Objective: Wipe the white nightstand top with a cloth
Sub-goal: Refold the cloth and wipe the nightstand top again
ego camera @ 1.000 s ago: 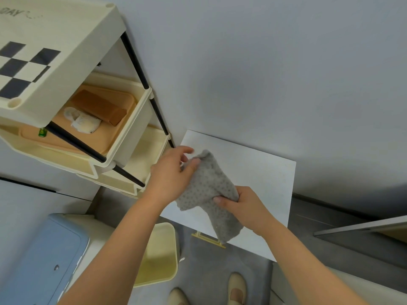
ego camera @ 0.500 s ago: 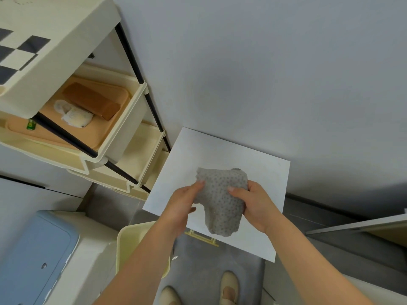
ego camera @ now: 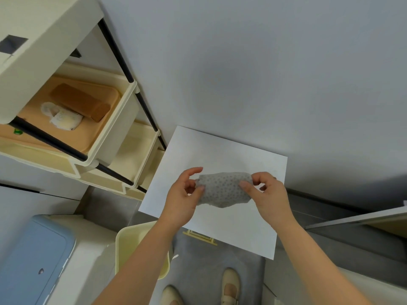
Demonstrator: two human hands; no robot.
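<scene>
pinching the cloth (ego camera: 223,189) in both hands, left hand (ego camera: 182,198), right hand (ego camera: 267,194); shelf bin (ego camera: 114,128) holds a brown box (ego camera: 80,102).

The white nightstand top (ego camera: 231,230) is a flat square panel set against the grey wall, its surface bare around the cloth held over its middle. Beside its left edge stands a cream tiered shelf (ego camera: 132,111); one tier carries a tan tray (ego camera: 72,137) with a brown box (ego camera: 81,102) lying on it.
</scene>
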